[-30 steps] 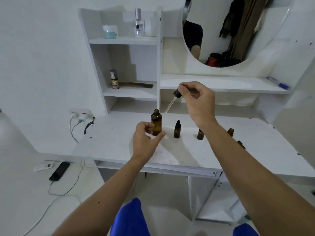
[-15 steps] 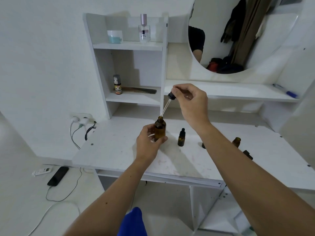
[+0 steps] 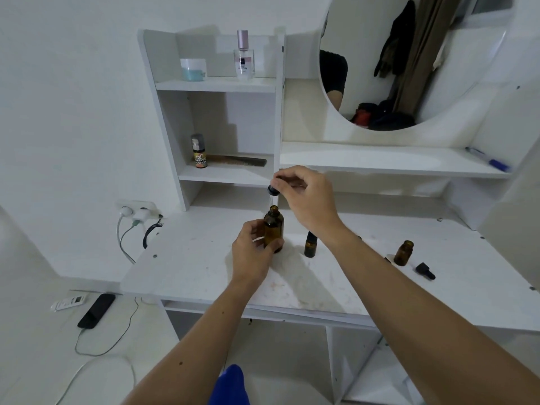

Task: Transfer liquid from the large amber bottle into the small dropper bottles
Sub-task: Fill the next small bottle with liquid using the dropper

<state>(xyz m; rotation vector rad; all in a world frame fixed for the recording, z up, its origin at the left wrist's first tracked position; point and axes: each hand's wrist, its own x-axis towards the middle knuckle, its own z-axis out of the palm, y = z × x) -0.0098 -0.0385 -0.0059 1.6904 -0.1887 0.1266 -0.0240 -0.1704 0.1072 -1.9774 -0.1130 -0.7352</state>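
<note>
So the white worktop [image 3: 204,258] takes up most of the view, a bit scuffed and stained in the middle, with a shelf unit [image 3: 216,112] at the back left and a round mirror [image 3: 409,54] up on the right. The left hand [image 3: 252,255] is wrapped around the large amber bottle [image 3: 273,228], fingers closed on its lower half, and the bottle stands upright on the worktop with its mouth open. Right above that mouth the right hand [image 3: 306,200] is pinching the black dropper cap [image 3: 272,190] between fingertips. The glass tube under the cap is too faint to tell how far it reaches into the neck.

Just right of the big bottle there's a small dropper bottle [image 3: 309,247] with its black cap on, partly behind the right wrist. Further right, well apart, an open small amber bottle [image 3: 403,252] stands upright, and a loose black dropper top [image 3: 425,270] lies on its side just beside it.

Off the worktop, a phone [image 3: 96,310] sits on the floor at lower left, plugged into a cable.
</note>
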